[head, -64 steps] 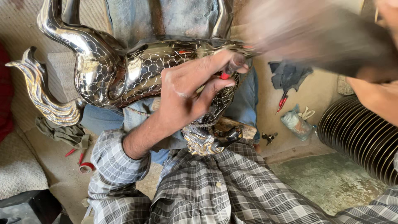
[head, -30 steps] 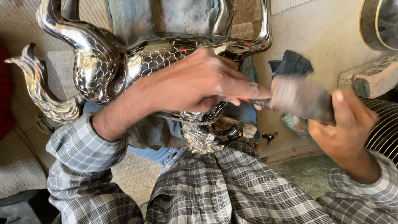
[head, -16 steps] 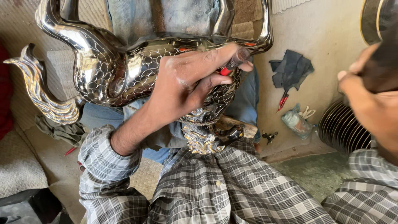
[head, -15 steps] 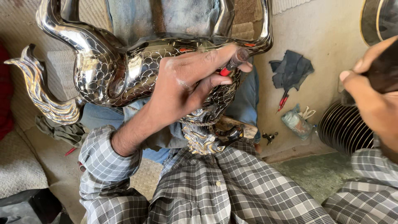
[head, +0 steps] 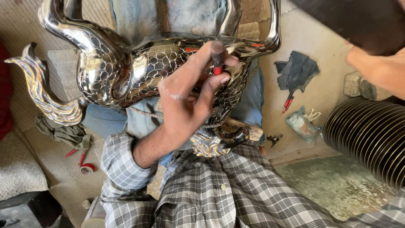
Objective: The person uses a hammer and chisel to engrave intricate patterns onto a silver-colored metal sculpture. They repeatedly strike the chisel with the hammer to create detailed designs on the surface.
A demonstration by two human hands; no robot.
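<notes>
Pinching a red-tipped chisel (head: 217, 58) against the scaled silver fish sculpture (head: 126, 71), my left grip (head: 190, 99) stays closed; right grip (head: 379, 67) unclear.

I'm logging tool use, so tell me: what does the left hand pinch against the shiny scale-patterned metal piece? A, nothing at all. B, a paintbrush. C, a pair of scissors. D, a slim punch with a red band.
D: the left hand grips a slim dark punch with a red band, its tip down on the scaled metal piece.
</notes>
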